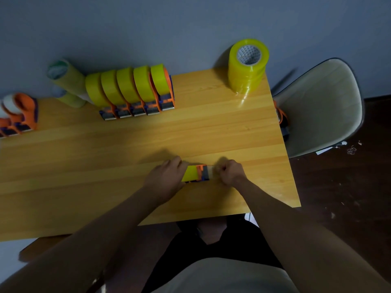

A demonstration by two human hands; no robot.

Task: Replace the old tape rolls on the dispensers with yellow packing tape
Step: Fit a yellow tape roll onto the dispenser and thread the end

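An orange and blue tape dispenser (pixel 202 173) loaded with a yellow tape roll (pixel 189 173) lies on the wooden table (pixel 105 166) near its front right. My left hand (pixel 165 179) grips the roll end of it. My right hand (pixel 229 172), fingers curled, pinches the tape end at the dispenser's blade side. A row of several dispensers with yellow rolls (pixel 131 89) stands at the back. A stack of spare yellow rolls (pixel 247 66) stands at the back right corner.
Two dispensers with pale old rolls (pixel 17 113) stand at the left edge. Pale used rolls (pixel 67 83) lie behind the row. A grey chair (pixel 321 106) stands right of the table, with another dispenser (pixel 282 119) at the table's right edge.
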